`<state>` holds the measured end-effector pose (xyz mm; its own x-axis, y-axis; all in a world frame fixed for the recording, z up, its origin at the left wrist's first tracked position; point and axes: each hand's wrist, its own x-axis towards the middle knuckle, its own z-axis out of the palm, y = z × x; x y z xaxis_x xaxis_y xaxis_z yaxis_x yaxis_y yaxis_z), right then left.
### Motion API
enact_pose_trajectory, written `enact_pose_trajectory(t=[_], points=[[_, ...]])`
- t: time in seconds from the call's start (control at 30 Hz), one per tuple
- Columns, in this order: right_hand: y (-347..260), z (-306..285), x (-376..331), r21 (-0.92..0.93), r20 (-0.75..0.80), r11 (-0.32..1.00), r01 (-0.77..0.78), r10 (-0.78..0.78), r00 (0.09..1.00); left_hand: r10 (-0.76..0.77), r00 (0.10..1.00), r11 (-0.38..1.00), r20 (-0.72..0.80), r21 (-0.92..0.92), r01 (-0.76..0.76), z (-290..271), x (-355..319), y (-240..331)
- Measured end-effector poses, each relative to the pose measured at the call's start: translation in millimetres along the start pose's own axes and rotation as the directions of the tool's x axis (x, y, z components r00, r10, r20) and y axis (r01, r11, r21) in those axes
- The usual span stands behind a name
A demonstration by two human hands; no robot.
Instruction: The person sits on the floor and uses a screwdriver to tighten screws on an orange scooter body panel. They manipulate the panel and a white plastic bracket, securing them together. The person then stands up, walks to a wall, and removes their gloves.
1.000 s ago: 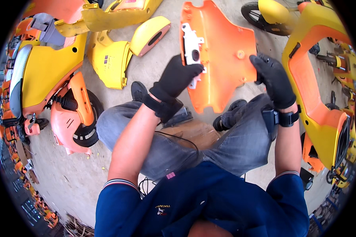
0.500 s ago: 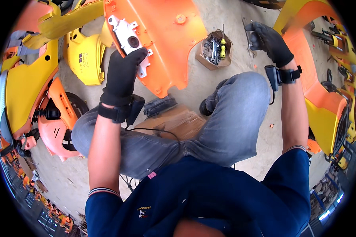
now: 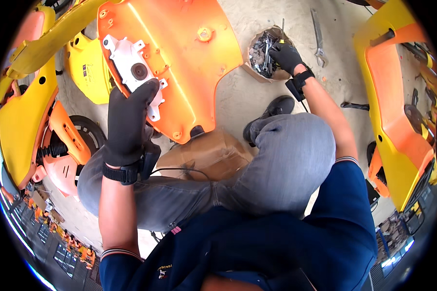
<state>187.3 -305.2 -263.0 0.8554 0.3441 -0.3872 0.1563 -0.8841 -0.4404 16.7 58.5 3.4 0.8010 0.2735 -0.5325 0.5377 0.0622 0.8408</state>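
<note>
My left hand (image 3: 131,119), in a black glove, grips the lower left edge of a large orange body panel (image 3: 199,63). Its thumb lies over a white bracket-like housing (image 3: 131,60) with a dark round centre, set against the panel's inner face. At the small cardboard box (image 3: 251,70), my right hand (image 3: 287,57), also gloved, has its fingers closed around a screwdriver (image 3: 282,33), whose shaft points up; the hand hides most of its yellow handle. Loose hardware and metal tools (image 3: 262,51) fill the box beside the fingers.
An adjustable wrench (image 3: 318,41) lies on the floor right of the box. Under the panel's lower end sits a larger cardboard box (image 3: 204,157). Yellow and orange body parts stand at left (image 3: 26,126) and right (image 3: 388,97). A yellow panel (image 3: 87,70) rests behind my left hand.
My right hand has moved left and down from above the wrench to the tool box, onto the screwdriver. The panel and my left hand have shifted slightly left and lower in view.
</note>
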Motion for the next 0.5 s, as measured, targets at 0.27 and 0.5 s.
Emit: enact_pose_trajectory(t=[0.27,0.5], points=[[-22.1,33.6,26.6,-0.261,0.198,0.958,-0.121,0.176,0.964,-0.13,0.988,0.987,-0.078,0.085,0.137,2.2,5.9,-1.0],[-16.4,60.1,31.1,-0.297,0.064,0.953,-0.061,0.083,0.994,-0.185,0.976,0.974,-0.116,0.114,0.198,9.2,7.5,4.3]])
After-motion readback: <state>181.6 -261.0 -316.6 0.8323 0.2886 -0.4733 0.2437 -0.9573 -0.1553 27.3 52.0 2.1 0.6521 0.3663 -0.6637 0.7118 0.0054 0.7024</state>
